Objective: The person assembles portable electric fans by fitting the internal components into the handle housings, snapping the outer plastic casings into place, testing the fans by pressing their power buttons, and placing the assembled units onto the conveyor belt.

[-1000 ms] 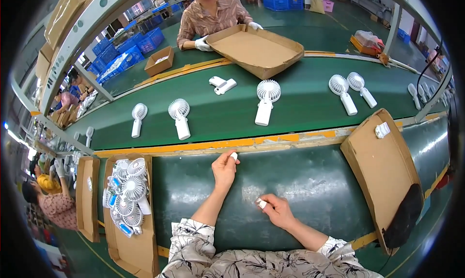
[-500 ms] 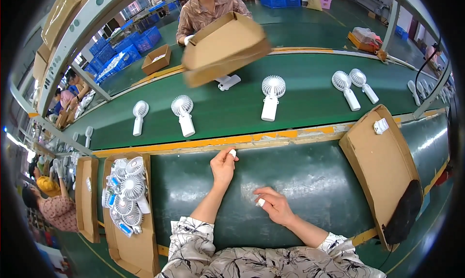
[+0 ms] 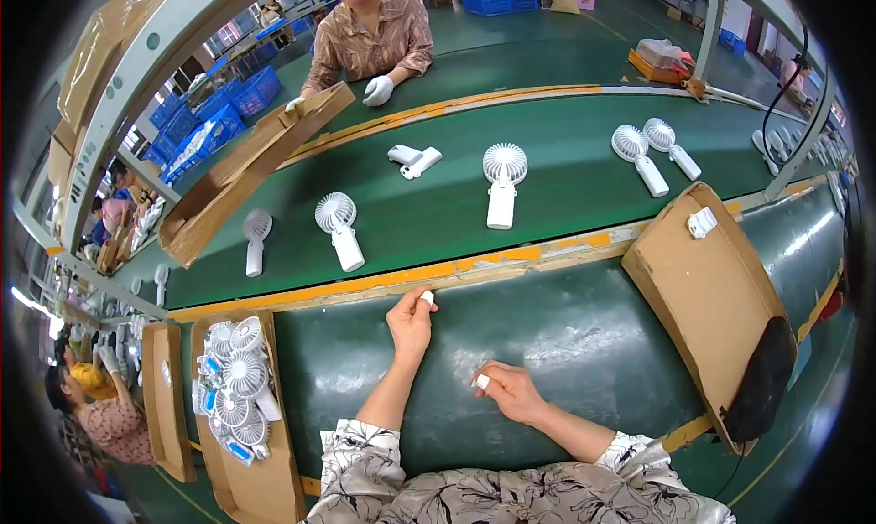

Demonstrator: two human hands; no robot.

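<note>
My left hand [image 3: 411, 328] is closed above the green worktop, near the orange-edged rail of the conveyor. Its fingers are curled in, and a white cover sits at the thumb tip. Lower and to the right, my right hand [image 3: 516, 394] is closed too, thumb and forefinger together, with a similar white piece at the thumb. Whatever lies inside either hand is hidden. Beyond the rail, a white handheld fan [image 3: 502, 185] lies on the green belt [image 3: 566, 214]. Another fan [image 3: 339, 230] lies left of it, and a white Y-shaped fan part [image 3: 415, 161] sits farther back.
At left, a cardboard tray [image 3: 278, 474] holds several fan heads [image 3: 245, 375]. At right stands another tray [image 3: 703, 296] with a small white part [image 3: 702, 222] and black cloth [image 3: 759, 383]. Across the belt, a person [image 3: 370, 36] in white gloves holds a tilted cardboard tray [image 3: 246, 173].
The person opposite has swung the cardboard tray left and down, uncovering the Y-shaped part. My right forefinger has drawn in toward the thumb. My left hand has barely moved.
</note>
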